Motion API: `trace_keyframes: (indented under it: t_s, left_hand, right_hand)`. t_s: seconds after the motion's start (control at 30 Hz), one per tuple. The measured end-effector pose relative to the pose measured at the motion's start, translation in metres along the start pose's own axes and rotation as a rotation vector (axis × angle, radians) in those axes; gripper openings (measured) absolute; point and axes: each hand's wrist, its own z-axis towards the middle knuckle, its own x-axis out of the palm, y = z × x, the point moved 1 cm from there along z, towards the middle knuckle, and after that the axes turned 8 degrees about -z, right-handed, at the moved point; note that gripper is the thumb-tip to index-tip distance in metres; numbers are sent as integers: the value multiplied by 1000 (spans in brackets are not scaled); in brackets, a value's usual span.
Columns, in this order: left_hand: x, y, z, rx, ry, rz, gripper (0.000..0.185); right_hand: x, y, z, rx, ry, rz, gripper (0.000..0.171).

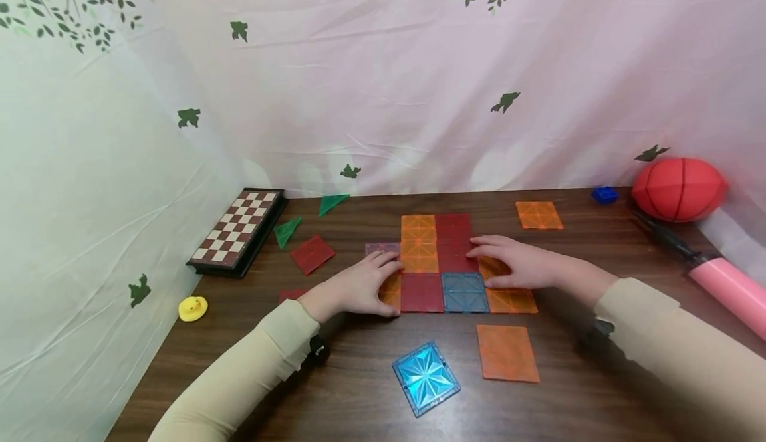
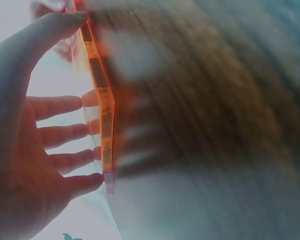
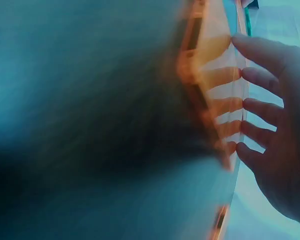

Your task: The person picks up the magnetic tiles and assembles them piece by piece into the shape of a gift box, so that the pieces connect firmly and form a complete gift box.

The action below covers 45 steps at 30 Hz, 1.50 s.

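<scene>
Translucent square magnetic tiles lie flat, edge to edge, in a block mid-table: orange tiles [image 1: 418,242], red tiles [image 1: 421,292], a blue tile [image 1: 464,292] and a purple tile [image 1: 380,248]. At the block's left side, my left hand [image 1: 362,286] spreads its fingers over an orange tile [image 1: 390,290], fingertips touching its surface and thumb near the front corner. From the right, my right hand [image 1: 520,262] lays extended fingertips on the orange tiles [image 3: 217,95] at that side. Its palm partly hides them in the head view.
Nearer me lie a loose shiny blue tile [image 1: 426,379] and an orange tile [image 1: 507,353]. Left are a red tile [image 1: 312,254], green triangles [image 1: 287,232], a chessboard [image 1: 238,230] and a yellow duck [image 1: 193,308]. Right are a red ball [image 1: 679,189], a blue block [image 1: 605,195] and a pink pump [image 1: 730,292].
</scene>
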Motion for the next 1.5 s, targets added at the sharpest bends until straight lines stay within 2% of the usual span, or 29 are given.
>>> trace_keyframes:
  t_s: [0.17, 0.27, 0.37, 0.5, 0.63, 0.8, 0.97, 1.07, 1.3, 1.5]
  left_hand:
    - [1, -1, 0, -35, -3, -16, 89]
    - [2, -11, 1, -32, -35, -47, 82]
    - [6, -34, 2, 36, -71, -58, 72]
    - [14, -79, 5, 199, -79, -37, 59]
    - [29, -119, 11, 322, -27, -16, 53]
    - [44, -147, 21, 367, 60, 112, 58]
    - [53, -154, 26, 368, 78, 224, 59]
    - [55, -153, 27, 365, 66, 250, 57]
    - [53, -141, 16, 315, 57, 187, 55]
    - [52, -131, 7, 309, 25, 150, 52]
  right_hand:
    - [6, -4, -31, 5, -15, 62, 67]
    - [9, -5, -40, 12, -14, 101, 72]
    - [11, -5, -44, 17, -14, 136, 74]
    - [11, -5, -47, 27, -21, 151, 74]
    - [13, -6, -48, 23, -33, 147, 73]
    - [15, -7, -47, 10, -50, 136, 73]
    - [15, -6, -47, 13, -50, 134, 74]
    - [15, -5, -47, 20, -47, 137, 73]
    - [15, -5, -47, 33, -43, 137, 73]
    - [15, -6, -48, 39, -39, 144, 74]
